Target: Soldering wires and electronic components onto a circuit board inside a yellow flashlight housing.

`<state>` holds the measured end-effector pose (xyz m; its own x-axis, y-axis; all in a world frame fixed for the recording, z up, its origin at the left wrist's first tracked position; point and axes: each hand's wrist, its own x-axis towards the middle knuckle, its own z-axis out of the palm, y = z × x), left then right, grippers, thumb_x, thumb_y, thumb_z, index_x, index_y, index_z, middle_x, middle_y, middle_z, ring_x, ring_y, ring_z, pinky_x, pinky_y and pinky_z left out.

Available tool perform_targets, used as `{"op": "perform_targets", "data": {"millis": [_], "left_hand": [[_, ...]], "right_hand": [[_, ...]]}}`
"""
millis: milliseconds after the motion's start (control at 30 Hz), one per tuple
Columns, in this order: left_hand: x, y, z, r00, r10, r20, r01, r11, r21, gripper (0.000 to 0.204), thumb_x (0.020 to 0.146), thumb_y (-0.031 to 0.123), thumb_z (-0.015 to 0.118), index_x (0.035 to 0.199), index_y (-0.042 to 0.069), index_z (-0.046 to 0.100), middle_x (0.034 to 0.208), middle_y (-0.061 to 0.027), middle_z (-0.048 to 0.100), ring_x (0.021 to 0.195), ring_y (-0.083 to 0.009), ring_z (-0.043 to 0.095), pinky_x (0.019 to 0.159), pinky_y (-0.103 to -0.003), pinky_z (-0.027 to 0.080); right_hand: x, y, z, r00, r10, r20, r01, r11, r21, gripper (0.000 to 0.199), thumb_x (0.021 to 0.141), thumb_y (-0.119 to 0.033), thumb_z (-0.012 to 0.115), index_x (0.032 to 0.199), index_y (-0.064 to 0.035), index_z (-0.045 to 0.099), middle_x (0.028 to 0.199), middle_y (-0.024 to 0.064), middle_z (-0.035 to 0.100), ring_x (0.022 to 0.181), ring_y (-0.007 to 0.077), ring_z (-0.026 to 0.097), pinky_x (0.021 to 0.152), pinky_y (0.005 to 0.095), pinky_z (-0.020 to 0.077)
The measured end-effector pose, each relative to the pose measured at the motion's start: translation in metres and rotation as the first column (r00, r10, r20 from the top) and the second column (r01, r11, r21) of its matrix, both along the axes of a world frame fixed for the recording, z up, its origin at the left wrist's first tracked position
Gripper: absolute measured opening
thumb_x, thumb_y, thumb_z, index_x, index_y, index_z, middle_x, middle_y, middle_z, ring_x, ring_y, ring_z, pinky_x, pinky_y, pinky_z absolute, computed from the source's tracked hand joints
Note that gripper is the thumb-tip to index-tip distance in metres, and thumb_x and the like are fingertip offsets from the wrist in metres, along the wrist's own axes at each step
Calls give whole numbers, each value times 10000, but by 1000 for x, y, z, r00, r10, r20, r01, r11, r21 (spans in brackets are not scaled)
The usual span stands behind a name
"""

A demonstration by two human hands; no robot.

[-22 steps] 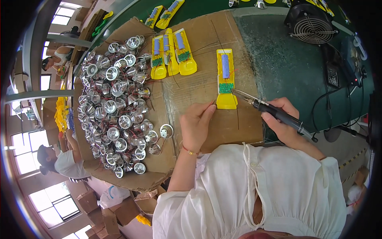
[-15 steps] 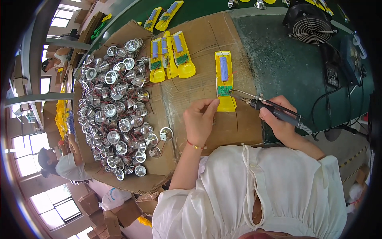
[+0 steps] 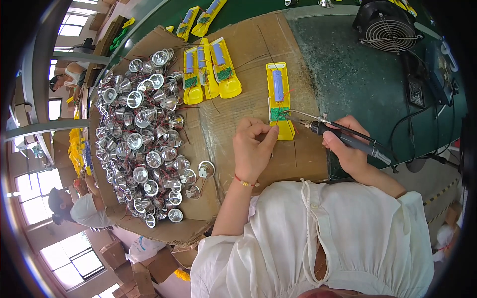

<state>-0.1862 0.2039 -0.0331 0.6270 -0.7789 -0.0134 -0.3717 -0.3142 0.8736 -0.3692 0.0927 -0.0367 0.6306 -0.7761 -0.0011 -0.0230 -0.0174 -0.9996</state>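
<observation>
A yellow plastic housing [image 3: 278,89] with a blue battery cell and a small green circuit board lies on the cardboard sheet [image 3: 248,59]. My right hand [image 3: 348,149] grips a black soldering iron [image 3: 343,136]; its tip rests at the green board. My left hand [image 3: 254,149] sits just left of the housing's lower end, fingers pinched together on a thin wire by the board.
A large heap of shiny silver reflector cups [image 3: 144,134] covers the cardboard's left half. Three more yellow housings [image 3: 211,72] lie side by side further back. A black fan [image 3: 390,22] stands at the back right on the green bench. Other people work at the left edge.
Both hands have shifted slightly toward the housing. The iron's tip has come down onto the green board, and my left fingers have closed in beside it.
</observation>
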Motion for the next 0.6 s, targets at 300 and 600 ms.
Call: {"op": "perform_targets", "data": {"millis": [300,600], "left_hand": [[-1,-3,-4,999,38,-26,-38,999,-10,103,729,72,674,723,-25,639,746,-81,540,602,-153,547,541,-259,435],[-2,-5,1,998,41,-41,-40,999,14,110,734,72,672,727,-31,635,746,-82,538,583,-145,552,534,-252,441]], "right_hand": [[-2,1,2,999,7,-41,-14,984,-175,142,777,-88,649,797,-17,527,625,20,582,552,44,524,487,202,417],[-7,3,8,998,-58,20,60,996,-69,152,787,-96,645,833,-17,524,652,24,589,576,47,531,511,207,432]]}}
